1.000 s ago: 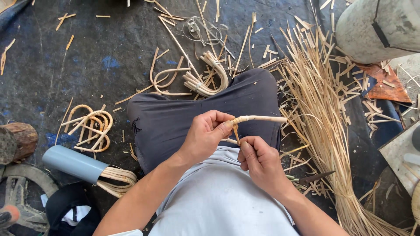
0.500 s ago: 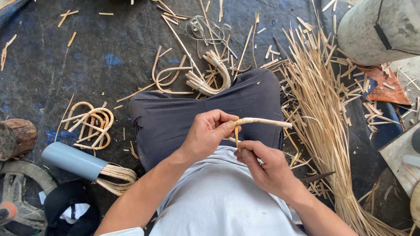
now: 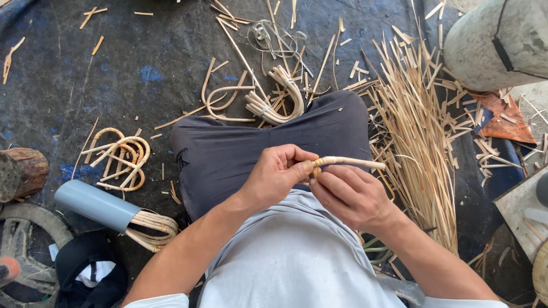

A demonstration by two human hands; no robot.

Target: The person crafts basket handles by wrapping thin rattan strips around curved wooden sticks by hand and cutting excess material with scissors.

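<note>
I sit on the ground with my legs crossed in dark trousers [image 3: 240, 148]. My left hand [image 3: 279, 174] is closed around the near end of a short pale rattan stick [image 3: 349, 162] that points to the right over my lap. My right hand [image 3: 351, 197] sits just under the stick, its fingertips pinching a thin strip wound around the stick next to my left thumb. Both hands touch the same piece.
A thick heap of thin cane strips [image 3: 419, 131] lies to the right. Bent rattan loops [image 3: 121, 157] and a curved bundle [image 3: 279, 100] lie on the dark tarp [image 3: 85, 68]. A grey tube [image 3: 94, 205] holding canes, a wood log [image 3: 23, 171] and a grey cylinder [image 3: 496, 43] surround me.
The stick's free end has dipped from slightly raised to about level. My right hand has shifted up closer to my left thumb along the wrapped part.
</note>
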